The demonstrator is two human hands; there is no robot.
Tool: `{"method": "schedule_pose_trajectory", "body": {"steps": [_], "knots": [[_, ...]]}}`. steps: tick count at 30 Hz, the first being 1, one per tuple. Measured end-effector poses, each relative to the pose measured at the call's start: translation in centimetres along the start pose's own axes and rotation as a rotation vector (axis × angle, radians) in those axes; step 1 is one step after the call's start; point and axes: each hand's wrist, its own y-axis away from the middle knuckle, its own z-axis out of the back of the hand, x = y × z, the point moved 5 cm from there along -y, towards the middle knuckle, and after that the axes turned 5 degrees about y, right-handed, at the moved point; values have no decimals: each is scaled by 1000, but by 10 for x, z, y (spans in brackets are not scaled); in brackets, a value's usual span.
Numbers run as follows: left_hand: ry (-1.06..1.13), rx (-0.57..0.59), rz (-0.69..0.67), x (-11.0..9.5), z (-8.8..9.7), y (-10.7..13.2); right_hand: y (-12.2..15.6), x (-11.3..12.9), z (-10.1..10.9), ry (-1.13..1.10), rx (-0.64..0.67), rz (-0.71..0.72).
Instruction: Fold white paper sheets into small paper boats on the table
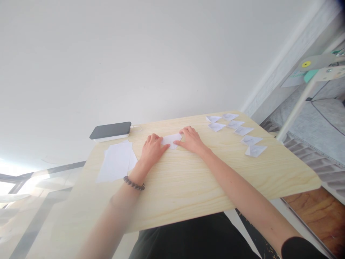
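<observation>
A small folded piece of white paper [171,139] lies on the wooden table between my two hands. My left hand [153,146] holds its left end, the thumb stretched along the near edge and the other fingers curled. At the right end, my right hand [192,139] grips the paper with its thumb at the near side and its fingers at the far corner. The paper looks flat, with slanted corners; its inner folds are too small to make out.
Several folded paper boats [244,131] stand in two rows at the table's back right. Loose white sheets [115,162] lie at the left. Behind them, a dark-topped device [111,130] with a white cable rests by the wall. The wooden table [185,190] has a rounded right corner.
</observation>
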Motion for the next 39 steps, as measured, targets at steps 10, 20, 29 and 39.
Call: {"method": "schedule_pose_trajectory", "body": {"steps": [10,20,29,39], "knots": [[-52,22,10,-3,0,-1,1,6,0,3,10,99],[-88,-77,108,4,2,5,1,13,0,-54,-15,260],[-56,-73,52,5,1,2,3,16,2,-74,-14,290],[-38,-71,37,2,0,2,0,14,1,-95,-2,285]]}}
